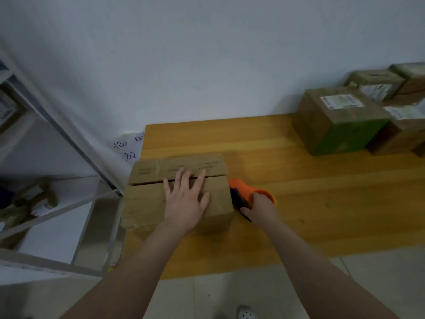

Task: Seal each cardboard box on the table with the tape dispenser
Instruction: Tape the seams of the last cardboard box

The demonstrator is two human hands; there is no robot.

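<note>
Found the cardboard box sitting at the near left corner of the wooden table, flaps folded down, middle seam showing as a dark slit across the top. Saw the left hand pressed flat on top of it, fingers straight and spread wide, fingertips reaching over the seam onto the far flap, palm on the near one. Spotted the right hand just off the box's right side, fingers curled tight round the handle of the orange tape dispenser. Noticed the dispenser's front end right up at the box's right edge near the seam, dark bit underneath; couldn't tell whether actually touching or just beside, pretty blurry there tbh. Way over at the far right end of the table, well apart from all that, clocked a brown box with a green side and a white label on top, plus a few more labelled boxes behind and beside it, up against the white wall. Also caught a paper note with handwritten characters on the wall just past the table's left edge, a grey metal shelf off to the left holding some blurry stuff, and a white shoe on the tiled floor at the bottom edge.
</note>
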